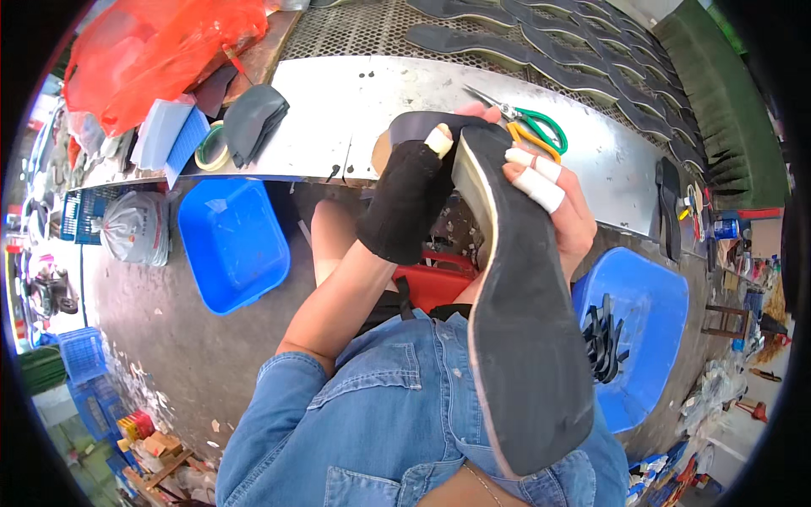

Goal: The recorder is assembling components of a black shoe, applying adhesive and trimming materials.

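A sandal [528,338] with a long black sole and pale edge is held up in front of me, its wide end toward my chest. My left hand [405,190], in a black fingerless glove with a pale wrap on the thumb, is closed on the dark strap [418,127] at the far end. My right hand [557,198], with white tape on its fingers, grips the sole's edge from the right. Just beyond the hands, scissors [536,127] with green and orange handles lie on the metal bench edge [372,93]. A tan round thing shows partly behind the left hand.
Rows of dark soles [591,68] lie on the mesh surface [346,34] at the back. A red plastic bag [160,55], a tape roll [211,145] and dark pieces [256,122] sit at left. Blue tubs stand left [232,245] and right [642,329], the right one holding black straps [605,342].
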`<state>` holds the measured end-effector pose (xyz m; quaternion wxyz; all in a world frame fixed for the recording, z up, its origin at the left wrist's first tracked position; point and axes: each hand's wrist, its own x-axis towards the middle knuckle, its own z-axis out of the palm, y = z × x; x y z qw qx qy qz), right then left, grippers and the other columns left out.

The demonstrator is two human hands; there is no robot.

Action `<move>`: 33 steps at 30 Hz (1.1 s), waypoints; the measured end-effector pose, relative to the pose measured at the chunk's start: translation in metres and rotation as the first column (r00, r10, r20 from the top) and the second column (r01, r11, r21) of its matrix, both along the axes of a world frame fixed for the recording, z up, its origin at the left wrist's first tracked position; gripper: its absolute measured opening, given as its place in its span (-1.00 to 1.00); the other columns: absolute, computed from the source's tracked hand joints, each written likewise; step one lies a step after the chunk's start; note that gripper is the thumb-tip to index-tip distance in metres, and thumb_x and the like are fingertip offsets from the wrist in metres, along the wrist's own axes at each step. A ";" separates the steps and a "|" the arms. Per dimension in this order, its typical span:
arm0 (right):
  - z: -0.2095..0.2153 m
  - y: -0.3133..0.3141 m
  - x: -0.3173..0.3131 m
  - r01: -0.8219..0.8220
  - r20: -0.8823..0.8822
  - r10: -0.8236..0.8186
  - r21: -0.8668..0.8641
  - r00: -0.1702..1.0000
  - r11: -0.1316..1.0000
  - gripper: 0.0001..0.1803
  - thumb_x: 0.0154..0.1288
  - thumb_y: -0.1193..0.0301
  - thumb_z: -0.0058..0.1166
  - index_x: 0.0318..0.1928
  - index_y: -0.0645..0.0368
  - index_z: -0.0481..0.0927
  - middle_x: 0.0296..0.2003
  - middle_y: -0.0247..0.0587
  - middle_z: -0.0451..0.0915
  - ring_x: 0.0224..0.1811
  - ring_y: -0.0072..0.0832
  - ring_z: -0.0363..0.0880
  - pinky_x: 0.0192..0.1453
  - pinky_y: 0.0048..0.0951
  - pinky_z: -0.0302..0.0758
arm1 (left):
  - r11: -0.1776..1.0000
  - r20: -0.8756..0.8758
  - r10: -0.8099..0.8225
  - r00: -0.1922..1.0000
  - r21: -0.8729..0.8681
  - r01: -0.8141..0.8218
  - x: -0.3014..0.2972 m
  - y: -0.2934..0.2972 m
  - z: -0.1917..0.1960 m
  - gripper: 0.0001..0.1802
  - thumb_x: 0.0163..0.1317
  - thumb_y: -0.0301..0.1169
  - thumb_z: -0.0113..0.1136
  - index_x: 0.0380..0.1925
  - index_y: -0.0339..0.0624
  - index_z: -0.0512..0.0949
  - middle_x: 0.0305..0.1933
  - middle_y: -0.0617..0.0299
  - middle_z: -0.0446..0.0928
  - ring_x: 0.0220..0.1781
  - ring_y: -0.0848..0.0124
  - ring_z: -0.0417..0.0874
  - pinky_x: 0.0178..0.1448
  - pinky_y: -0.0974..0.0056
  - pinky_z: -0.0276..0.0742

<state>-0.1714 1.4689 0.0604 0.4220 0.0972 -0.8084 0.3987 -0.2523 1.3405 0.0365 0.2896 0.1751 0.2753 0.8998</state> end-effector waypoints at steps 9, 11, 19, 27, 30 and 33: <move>0.000 0.023 -0.003 0.164 -0.015 -0.164 0.142 0.986 0.976 -0.67 -0.09 0.51 0.27 -0.20 0.20 0.67 -0.19 -0.09 0.60 -0.01 -0.28 0.55 0.08 -0.38 0.43 | 0.860 0.084 0.455 0.886 -0.298 -0.414 -0.018 -0.014 -0.004 -0.68 0.25 -0.36 0.17 -0.07 -0.34 0.49 -0.21 0.08 0.56 -0.21 0.35 0.62 -0.09 0.28 0.61; -0.001 0.022 -0.003 0.090 0.071 -0.089 -0.021 0.994 0.996 -0.66 -0.10 0.50 0.27 -0.20 0.21 0.67 -0.18 -0.12 0.60 0.02 -0.29 0.54 0.08 -0.40 0.43 | 0.785 -0.017 0.516 0.857 -0.392 -0.480 -0.011 -0.014 0.004 -0.70 0.24 -0.38 0.18 -0.12 -0.38 0.51 -0.24 0.06 0.57 -0.25 0.32 0.63 -0.11 0.27 0.64; -0.010 0.021 -0.012 0.250 0.019 -0.257 0.163 0.966 0.954 -0.62 -0.15 0.50 0.23 -0.18 0.16 0.67 -0.17 -0.19 0.59 -0.13 -0.32 0.51 -0.04 -0.42 0.40 | 0.596 -0.588 0.561 0.583 -0.202 -0.777 0.012 -0.013 0.028 -0.74 0.05 -0.67 0.23 -0.20 -0.32 0.62 -0.20 0.16 0.63 -0.16 0.43 0.62 -0.04 0.36 0.52; 0.001 0.021 -0.016 0.190 0.011 -0.194 0.153 0.981 0.970 -0.63 -0.15 0.51 0.21 -0.19 0.20 0.62 -0.24 -0.18 0.54 -0.18 -0.26 0.49 -0.09 -0.38 0.38 | 0.535 -0.840 0.363 0.403 -0.166 -0.829 0.013 -0.012 0.034 -0.70 -0.02 -0.73 0.21 -0.23 -0.28 0.62 -0.23 0.10 0.64 -0.17 0.36 0.65 -0.05 0.35 0.52; -0.002 0.022 -0.017 0.176 0.020 -0.181 0.163 0.983 0.971 -0.63 -0.15 0.51 0.21 -0.19 0.20 0.62 -0.25 -0.18 0.53 -0.19 -0.26 0.49 -0.10 -0.37 0.38 | 0.582 -0.819 0.385 0.425 -0.142 -0.801 0.012 -0.009 0.035 -0.71 -0.01 -0.72 0.21 -0.23 -0.27 0.62 -0.24 0.10 0.64 -0.19 0.36 0.65 -0.06 0.37 0.52; -0.005 0.021 -0.019 0.183 -0.003 -0.185 0.161 0.983 0.970 -0.62 -0.16 0.50 0.21 -0.19 0.20 0.62 -0.27 -0.19 0.52 -0.22 -0.27 0.49 -0.11 -0.38 0.37 | 0.632 -0.791 0.371 0.487 -0.169 -0.756 0.014 -0.015 0.047 -0.72 0.00 -0.70 0.22 -0.23 -0.27 0.63 -0.25 0.11 0.64 -0.19 0.37 0.65 -0.07 0.38 0.51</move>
